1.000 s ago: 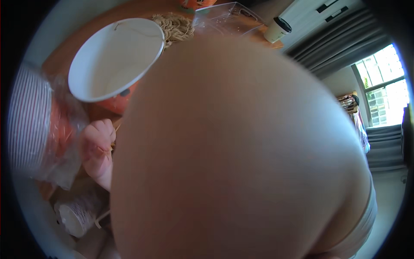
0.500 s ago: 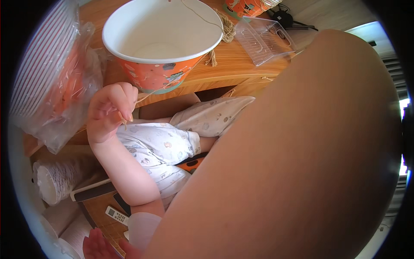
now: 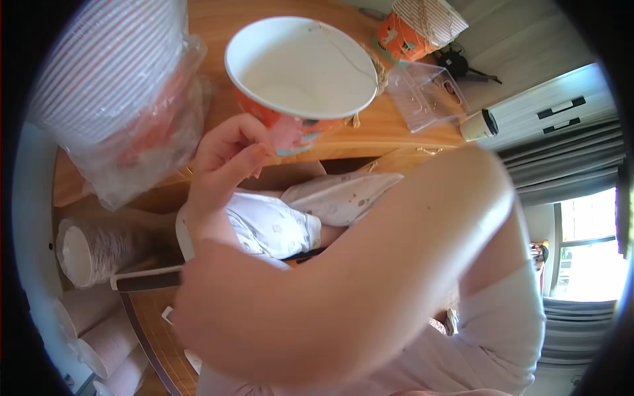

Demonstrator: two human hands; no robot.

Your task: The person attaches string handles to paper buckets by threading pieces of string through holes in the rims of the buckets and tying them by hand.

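A large paper bucket [image 3: 290,132], orange and patterned outside with a white inside, stands on the wooden desk near its front edge. Thin twine [image 3: 340,47] hangs across its inner wall. Just below the bucket's left side, my left hand [image 3: 231,155] is closed in a pinch; the twine seen running to it earlier is hardly visible at the fingertips now. My right arm is bent across the front of the view, its elbow at the right. At its end my right hand [image 3: 214,310] is smeared, below the left wrist, so its fingers cannot be made out.
Left on the desk [image 3: 409,145] lies a stack of buckets in a plastic bag [image 3: 119,99]. Behind are a clear plastic tray [image 3: 426,96], a twine-wrapped bucket [image 3: 416,33] and a cup [image 3: 479,125]. Wrapped stacks of cups [image 3: 99,251] lie lower left.
The view has shifted, so the bucket and left hand appear farther right. My right arm has swung; its hand has moved up from the lower edge toward my left forearm.
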